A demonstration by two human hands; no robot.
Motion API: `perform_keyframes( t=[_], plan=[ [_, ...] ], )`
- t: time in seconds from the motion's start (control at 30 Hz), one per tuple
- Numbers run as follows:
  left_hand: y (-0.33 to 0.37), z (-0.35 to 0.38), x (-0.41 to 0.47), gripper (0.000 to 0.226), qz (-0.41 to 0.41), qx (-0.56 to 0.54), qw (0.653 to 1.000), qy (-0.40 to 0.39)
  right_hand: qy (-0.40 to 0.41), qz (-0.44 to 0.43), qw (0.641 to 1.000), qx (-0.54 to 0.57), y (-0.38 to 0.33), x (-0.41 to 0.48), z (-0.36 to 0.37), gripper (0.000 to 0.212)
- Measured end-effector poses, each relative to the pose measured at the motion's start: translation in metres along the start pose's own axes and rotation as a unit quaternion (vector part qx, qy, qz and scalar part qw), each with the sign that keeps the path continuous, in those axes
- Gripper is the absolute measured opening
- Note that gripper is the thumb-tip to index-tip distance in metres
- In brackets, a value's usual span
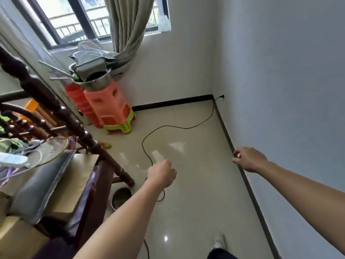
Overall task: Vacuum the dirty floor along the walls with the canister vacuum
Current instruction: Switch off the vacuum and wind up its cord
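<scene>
Curled fingers (170, 170) of the left hand (161, 173) are drawn together into a loose fist above the middle of the floor (196, 193). A black power cord (186, 127) passes behind this hand, so I cannot tell whether the fingers pinch it or merely hover over it. The right hand (249, 159) hangs over the floor's right edge, fingers loosely bent and slightly apart, holding nothing.

The cord runs from a plug (221, 96) low on the right wall (289, 109), near the floor's far right corner, snakes across the tiles, and loops near the left wrist; likely it feeds the canister vacuum, which is not in view.

A dark baseboard (248, 186) lines the right and far edges, both bare for a nozzle. Stacked orange stools (110, 109) fill the far left corner, and wooden furniture (97, 184) with a metal bowl (121, 198) beside it crowds the left edge. The slack cord could probably snag a pass.
</scene>
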State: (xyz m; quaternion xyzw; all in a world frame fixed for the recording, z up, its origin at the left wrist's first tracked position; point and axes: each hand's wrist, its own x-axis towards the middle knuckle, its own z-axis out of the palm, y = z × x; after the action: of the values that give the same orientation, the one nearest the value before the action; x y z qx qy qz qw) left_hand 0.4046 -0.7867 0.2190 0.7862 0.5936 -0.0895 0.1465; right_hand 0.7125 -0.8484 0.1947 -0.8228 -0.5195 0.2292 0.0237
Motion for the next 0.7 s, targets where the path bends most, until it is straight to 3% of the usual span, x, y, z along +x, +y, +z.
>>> perform_keyframes(
  t=[0.43, 0.7],
  plan=[
    [-0.011, -0.105, 0.283, 0.02, -0.053, -0.025, 0.998, -0.001, -0.022, -0.035, 0.999, -0.004, -0.089, 0.3, -0.101, 0.043],
    [-0.025, -0.136, 0.485, 0.024, -0.019, -0.023, 0.999, -0.04, -0.05, 0.032, 0.998, 0.022, -0.125, 0.472, -0.116, 0.044]
  ],
)
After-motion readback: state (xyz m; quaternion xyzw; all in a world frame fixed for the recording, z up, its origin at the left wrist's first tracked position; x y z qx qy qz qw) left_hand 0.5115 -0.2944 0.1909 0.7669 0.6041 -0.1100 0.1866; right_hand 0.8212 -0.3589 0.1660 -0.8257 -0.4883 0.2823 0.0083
